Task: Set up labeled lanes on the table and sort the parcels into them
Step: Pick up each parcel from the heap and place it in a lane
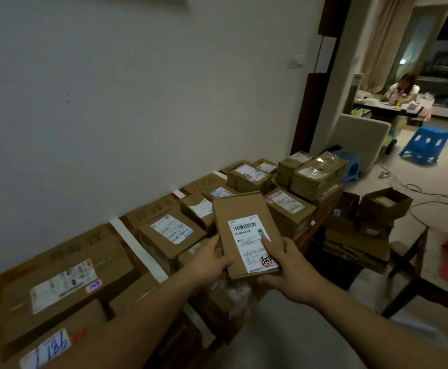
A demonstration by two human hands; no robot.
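Over the table's front edge we hold a flat cardboard parcel (pixel 246 235) in both hands, its white shipping label facing up. Our left hand (pixel 209 259) grips its lower left side with the thumb on top. Our right hand (pixel 289 272) grasps the lower right corner with the thumb pressed on the label.

Below it the table (pixel 304 237) is crowded with brown parcels, and only a strip of its reddish wood shows at the right edge. White tape strips (pixel 135 249) run from the wall side toward the front edge and divide the surface into lanes. Along the back edge, against the pale wall (pixel 137 89), lie cardboard signs (pixel 151 209) with handwriting we cannot read.

A large box (pixel 63 283) fills the left lane. In front of it, at the near left corner, sits another box with a hand-numbered label (pixel 47 347). At the far end, stacked boxes (pixel 316 174) rise two high.

Beyond the right edge, flattened cartons (pixel 358 243) are piled by a dark wooden chair (pixel 409 265). Cables (pixel 430 194) trail over the light floor. A blue stool (pixel 425 141) stands further off, and a person (pixel 404 89) bends over a table in the next room.
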